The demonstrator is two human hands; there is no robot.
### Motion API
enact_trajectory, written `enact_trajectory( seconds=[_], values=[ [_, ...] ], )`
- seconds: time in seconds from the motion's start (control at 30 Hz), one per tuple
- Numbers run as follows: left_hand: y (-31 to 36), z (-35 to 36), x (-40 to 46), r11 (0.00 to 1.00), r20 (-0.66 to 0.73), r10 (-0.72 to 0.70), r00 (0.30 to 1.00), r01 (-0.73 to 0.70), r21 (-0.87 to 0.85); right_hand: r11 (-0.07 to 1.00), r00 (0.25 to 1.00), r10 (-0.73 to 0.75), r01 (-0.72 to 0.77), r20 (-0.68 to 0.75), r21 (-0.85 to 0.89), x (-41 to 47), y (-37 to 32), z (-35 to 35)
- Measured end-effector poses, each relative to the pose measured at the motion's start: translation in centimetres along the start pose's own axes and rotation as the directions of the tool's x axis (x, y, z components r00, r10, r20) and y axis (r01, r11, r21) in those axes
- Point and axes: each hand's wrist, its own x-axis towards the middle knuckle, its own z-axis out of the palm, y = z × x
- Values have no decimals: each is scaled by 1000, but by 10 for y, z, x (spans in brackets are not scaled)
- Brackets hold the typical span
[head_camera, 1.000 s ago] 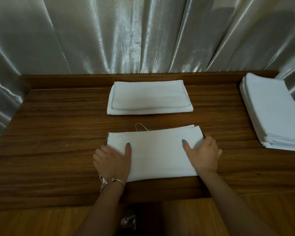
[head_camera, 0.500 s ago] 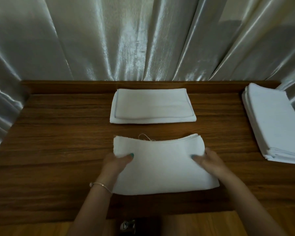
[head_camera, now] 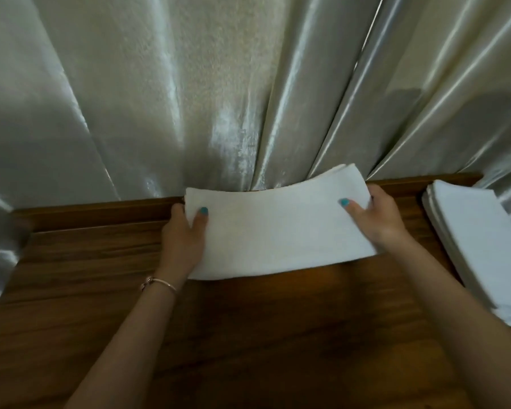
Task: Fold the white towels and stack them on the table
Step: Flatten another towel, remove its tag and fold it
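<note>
Folded towel spans left hand, right hand.

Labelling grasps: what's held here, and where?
Folded white towel, held at its short ends: left hand on the left end, right hand on the right.

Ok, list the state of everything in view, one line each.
Folded towel: lifted off the table, held at both ends, sagging in the middle.
Left hand: grips the towel's left end, thumb on top.
Right hand: grips the towel's right end, thumb on top.
Towel pile: lying flat at the table's right edge.
Table: bears the pile.
Curtain: hanging in folds behind.
</note>
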Motion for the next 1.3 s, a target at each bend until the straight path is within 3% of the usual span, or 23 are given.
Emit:
enact_trajectory(
  seconds=[0.17,0.33,0.47,0.53,0.63,0.7,0.73,0.77,0.83,0.9,1.07,1.2,1.3],
  values=[
    [-24,29,43,1000,62,-5,998,4,26,965,994,108,-113,-32,-238,40,14,40],
    [-58,52,56,935,143,-160,977,104,339,860,991,134,-115,4,-498,43,58,78],
    [-68,60,62,892,128,-249,960,176,416,778,992,110,-123,-59,-616,42,59,90],
    [-65,60,57,779,70,-249,966,157,607,723,990,0,-95,-138,-685,38,54,92],
    [-55,66,46,482,-29,95,995,-21,876,669,933,-303,64,-192,-740,27,38,97],
    [-45,80,37,517,54,345,937,-237,823,656,903,-426,263,-59,-708,21,26,105],
    [-42,88,32,544,130,385,914,-338,768,649,911,-408,339,63,-681,20,22,111],
    [-41,96,27,570,220,342,914,-388,725,654,917,-348,385,192,-651,19,21,117],
    [-52,106,24,635,318,158,935,-343,692,707,904,-202,400,376,-583,19,30,125],
    [-68,108,26,691,270,2,963,-197,695,732,891,-121,378,437,-567,24,44,124],
    [-65,104,26,721,222,-102,970,-82,688,741,969,74,105,236,-664,30,57,110],
    [-63,103,24,765,166,-108,980,-25,643,822,983,158,-81,90,-564,24,50,116],
    [-57,101,24,845,-9,-161,987,142,515,883,979,202,-185,-5,-432,27,46,115]
  ],
)
